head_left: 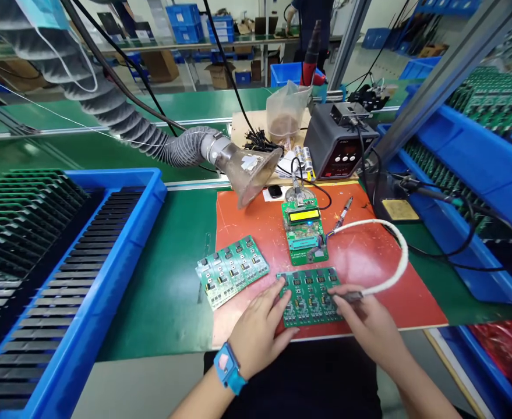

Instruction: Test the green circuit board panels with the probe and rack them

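A green circuit board panel (310, 299) with small digit displays lies flat on the red mat (387, 279). My left hand (264, 320), fingers spread, rests on its left end; a blue strap (229, 368) circles that wrist. At the panel's right end, my right hand (367, 320) pinches a dark probe connector (350, 296) against the board. From it a white sleeved cable (402, 250) loops back to a green tester board (302, 233) with a lit yellow screen. Left of the panel lie more circuit board panels (233, 270), overlapping.
A fume extraction funnel (253, 171) hangs over the mat's back left. Behind stands a grey soldering station (341, 142); a soldering iron (430, 189) and sponge (399, 209) sit right. Blue bins (153, 192) of boards flank the left, more bins (461, 145) the right. A person (312, 26) stands beyond.
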The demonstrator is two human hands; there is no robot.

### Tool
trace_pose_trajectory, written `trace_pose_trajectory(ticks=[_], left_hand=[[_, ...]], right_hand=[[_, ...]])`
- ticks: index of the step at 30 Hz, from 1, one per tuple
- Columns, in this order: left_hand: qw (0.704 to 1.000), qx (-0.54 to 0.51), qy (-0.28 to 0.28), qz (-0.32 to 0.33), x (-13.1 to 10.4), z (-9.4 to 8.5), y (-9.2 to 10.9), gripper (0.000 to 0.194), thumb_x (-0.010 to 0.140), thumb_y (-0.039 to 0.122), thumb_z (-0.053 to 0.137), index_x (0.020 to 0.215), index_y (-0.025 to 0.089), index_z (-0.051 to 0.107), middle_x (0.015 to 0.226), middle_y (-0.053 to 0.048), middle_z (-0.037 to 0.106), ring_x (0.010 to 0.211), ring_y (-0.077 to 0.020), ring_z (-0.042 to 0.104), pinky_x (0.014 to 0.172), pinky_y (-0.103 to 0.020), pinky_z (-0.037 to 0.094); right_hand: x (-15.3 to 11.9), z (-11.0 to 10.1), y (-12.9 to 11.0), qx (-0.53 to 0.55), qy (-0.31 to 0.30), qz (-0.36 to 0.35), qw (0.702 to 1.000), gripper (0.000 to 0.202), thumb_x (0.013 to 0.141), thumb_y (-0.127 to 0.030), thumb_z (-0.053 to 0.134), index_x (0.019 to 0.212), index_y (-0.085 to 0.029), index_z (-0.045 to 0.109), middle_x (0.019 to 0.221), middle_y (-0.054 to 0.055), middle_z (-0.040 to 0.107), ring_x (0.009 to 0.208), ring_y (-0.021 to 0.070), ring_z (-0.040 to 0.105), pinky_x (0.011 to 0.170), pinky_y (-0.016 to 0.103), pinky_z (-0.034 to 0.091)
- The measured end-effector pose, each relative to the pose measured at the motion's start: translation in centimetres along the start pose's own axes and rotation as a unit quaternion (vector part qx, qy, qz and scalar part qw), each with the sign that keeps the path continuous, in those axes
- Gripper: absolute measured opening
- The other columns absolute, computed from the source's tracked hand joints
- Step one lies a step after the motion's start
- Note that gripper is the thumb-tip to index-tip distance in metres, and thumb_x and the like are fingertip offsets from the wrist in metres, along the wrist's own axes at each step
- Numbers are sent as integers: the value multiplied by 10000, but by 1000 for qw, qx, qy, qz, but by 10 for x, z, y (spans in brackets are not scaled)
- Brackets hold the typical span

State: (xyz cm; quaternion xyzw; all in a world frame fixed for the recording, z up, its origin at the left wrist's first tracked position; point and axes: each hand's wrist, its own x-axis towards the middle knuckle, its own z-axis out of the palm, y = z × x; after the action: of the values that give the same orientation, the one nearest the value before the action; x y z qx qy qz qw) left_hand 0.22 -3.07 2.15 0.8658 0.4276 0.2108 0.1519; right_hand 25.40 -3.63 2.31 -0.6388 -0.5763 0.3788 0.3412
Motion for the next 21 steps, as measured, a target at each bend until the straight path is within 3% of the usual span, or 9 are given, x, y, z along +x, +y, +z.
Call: trace_pose_trajectory(ticks=[4,9,21], left_hand=[[1000,-6,21,5,1,1,1,649,839,267,682,1405,133,395,1465,-199,437,1385,-340,394,1048,-529,476],[999,-25,33,7,1,0,0,596,864,304,660,1385,140,421,1436,-212,465,1310,-313,495,1012,-479,516],[998,-37,46,19,3,0,-2,524,882,347,642,1332,139,473,1401,-217,493,1283,-332,519,985,-495,537]], right_hand=[[-2,0,-3,8,9,-6,1000,291,948,-464,526,1037,-193,582,1075,115,672,812,215,664,740,342,554],[-2,-1,-9,23,24,-12,999,292,940,-460,551,1036,-188,598,1042,102,680,742,191,664,703,325,559],[-4,-4,-25,69,40,-9,997,201,921,-377,613,1023,-204,627,1016,68,701,689,147,644,648,266,568]])
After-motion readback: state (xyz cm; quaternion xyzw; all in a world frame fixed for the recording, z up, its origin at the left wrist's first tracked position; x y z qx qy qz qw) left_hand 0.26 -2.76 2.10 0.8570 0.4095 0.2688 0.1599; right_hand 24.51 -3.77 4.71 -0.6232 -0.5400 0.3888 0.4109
